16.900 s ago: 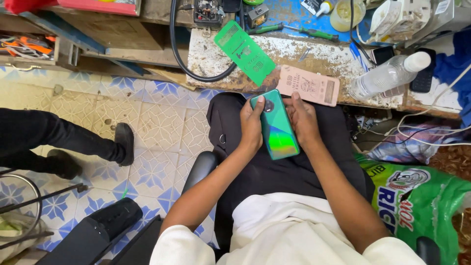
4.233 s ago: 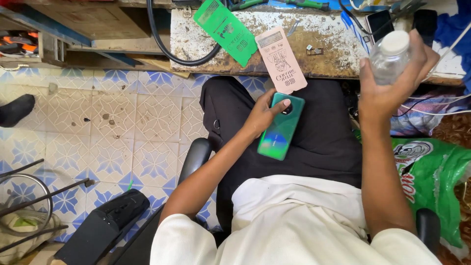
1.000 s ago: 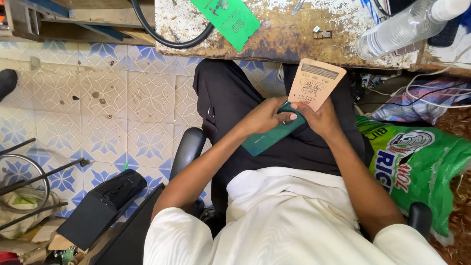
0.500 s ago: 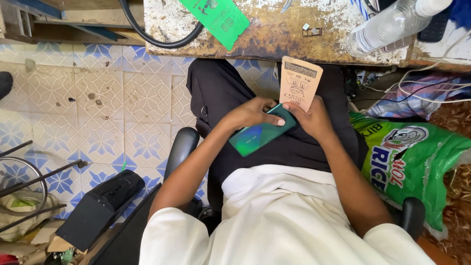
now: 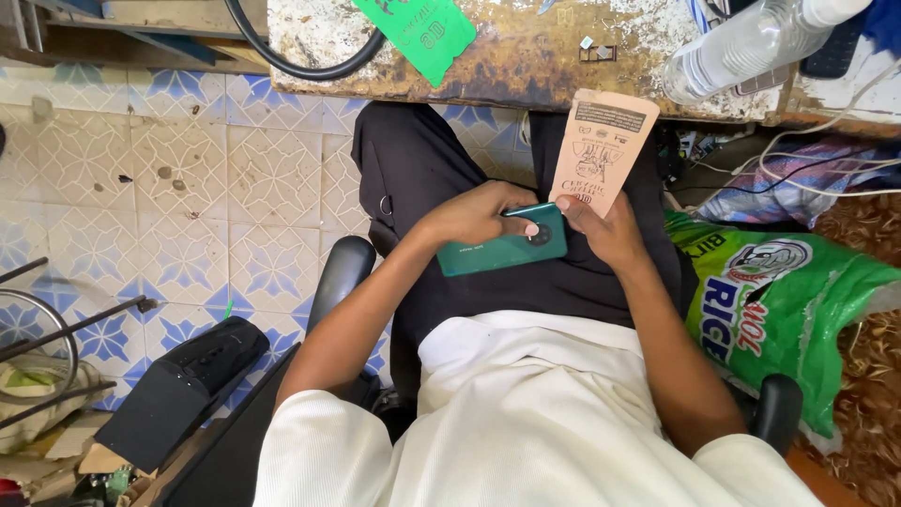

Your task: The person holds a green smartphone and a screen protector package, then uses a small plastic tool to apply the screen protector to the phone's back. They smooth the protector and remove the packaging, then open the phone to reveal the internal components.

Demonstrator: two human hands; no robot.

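Left grip: my left hand (image 5: 469,218) is wrapped over the top of the green phone (image 5: 502,249), thumb tip resting beside its round camera ring; closed on the phone.
Right grip: my right hand (image 5: 605,230) pinches the lower edge of the tan card packet (image 5: 603,150) between thumb and fingers, and its fingers also touch the right end of the phone; closed on the packet.
Phone: lies back side up, almost level, across my lap on the black trousers (image 5: 422,169), between both hands.
Packet: stands upright above my right hand, printed face toward me, its top edge just in front of the table edge.
Table: worn, stained table (image 5: 526,56) runs across the top of the view, above my knees.
On the table: a green card (image 5: 418,33) at the left, a clear plastic bottle (image 5: 741,47) lying on its side at the right, a black cable (image 5: 300,66) looping off the front edge.
Floor: blue-patterned tiles (image 5: 169,169) to my left; a green printed sack (image 5: 779,310) just beside my right leg.
Seat: black chair armrest (image 5: 338,272) under my left forearm.
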